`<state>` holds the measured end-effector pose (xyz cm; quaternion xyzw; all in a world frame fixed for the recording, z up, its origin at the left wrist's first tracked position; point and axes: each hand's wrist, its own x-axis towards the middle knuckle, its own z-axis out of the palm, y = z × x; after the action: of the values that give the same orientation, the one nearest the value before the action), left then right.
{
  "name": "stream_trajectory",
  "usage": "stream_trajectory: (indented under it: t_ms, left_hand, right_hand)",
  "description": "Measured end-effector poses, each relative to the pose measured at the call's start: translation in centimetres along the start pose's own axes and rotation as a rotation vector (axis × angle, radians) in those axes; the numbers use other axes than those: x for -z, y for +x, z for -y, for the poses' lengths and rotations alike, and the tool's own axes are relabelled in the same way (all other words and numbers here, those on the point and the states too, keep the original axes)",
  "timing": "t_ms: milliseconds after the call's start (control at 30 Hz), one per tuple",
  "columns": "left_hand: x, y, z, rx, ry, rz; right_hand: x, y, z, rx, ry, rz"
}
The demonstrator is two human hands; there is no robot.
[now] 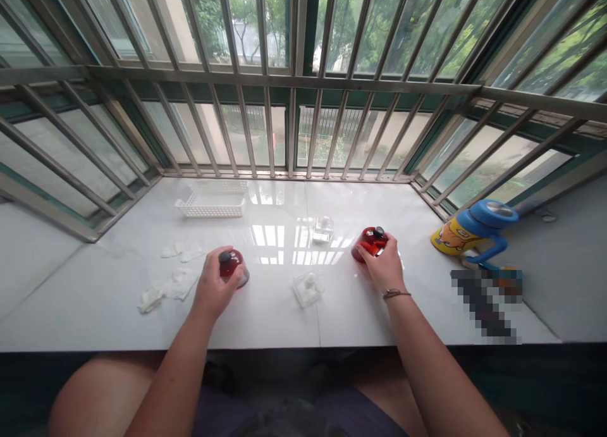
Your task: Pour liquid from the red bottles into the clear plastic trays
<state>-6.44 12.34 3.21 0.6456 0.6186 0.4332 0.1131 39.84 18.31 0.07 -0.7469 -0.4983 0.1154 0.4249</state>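
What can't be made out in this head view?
Whatever lies under the pixelated patch: blurred out.
Left red bottle: partly hidden by the left hand.
Right red bottle: partly hidden by the right hand.
Clear box contents: too small, glare.

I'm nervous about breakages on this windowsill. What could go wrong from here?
The left red bottle, gripped by the left hand, or the right red bottle, gripped by the right hand, might slip and tip onto the glossy white tile sill. Either bottle could also knock the clear plastic box between them if moved inward. The right hand might also bump the yellow bottle with a blue lid nearby.
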Motion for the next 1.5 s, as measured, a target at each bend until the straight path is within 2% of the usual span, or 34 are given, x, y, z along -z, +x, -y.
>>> stream_trajectory:
  t_ms: [100, 167, 233, 300, 333, 367, 433, 533, 633, 700, 833, 1267, 1500]
  left_hand:
    - [0.1, -0.2, -0.2, -0.005, -0.008, 0.033]
    - [0.1, -0.5, -0.5, 0.0, -0.031, 0.05]
    - [0.1, -0.9, -0.9, 0.019, -0.066, 0.067]
    - [0.1, -1.2, -1.3, 0.038, -0.099, 0.077]
    - [0.1, -1.4, -1.4, 0.045, -0.113, 0.08]
    - [0.1, -1.5, -1.6, 0.053, -0.127, 0.083]
    - [0.2, -1.6, -1.7, 0.068, -0.157, 0.09]
    - [0.4, -1.6, -1.7, 0.083, -0.209, 0.119]
    - [0.5, -1.6, -1.6, 0.082, -0.248, 0.129]
    - [0.5, -1.6, -1.6, 0.087, -0.26, 0.127]
    - [0.2, -1.8, -1.9, 0.092, -0.27, 0.11]
    - [-0.7, -2.2, -3.1, 0.119, -0.336, 0.15]
    - [-1.9, -2.0, -2.6, 0.161, -0.432, 0.077]
  right_hand:
    - [-1.2, 2.0, 0.7, 0.059, 0.027, 0.029]
    - [-1.5, 2.2, 1.6, 0.102, 0.033, -0.009]
    - [-1.5, 1.0, 2.6, 0.177, 0.045, -0.117]
    - [-1.4, -1.6, 3.7, 0.316, 0.107, -0.226]
    - [-1.4, -3.2, 4.1, 0.371, 0.165, -0.199]
    - [-1.5, -4.9, 4.5, 0.419, 0.235, -0.119]
    - [-1.8, -8.4, 5.0, 0.482, 0.36, 0.168]
    - [-2.7, -12.1, 5.3, 0.465, 0.484, 0.538]
    - [-3.7, -13.7, 5.7, 0.4, 0.444, 0.7]
    - [-4.2, -13.9, 6.0, 0.37, 0.403, 0.704]
    - [-4.8, -13.9, 6.6, 0.34, 0.361, 0.625]
    - [-5.3, -14.3, 6.7, 0.378, 0.32, 0.562]
    - [-5.5, -14.3, 6.6, 0.387, 0.328, 0.559]
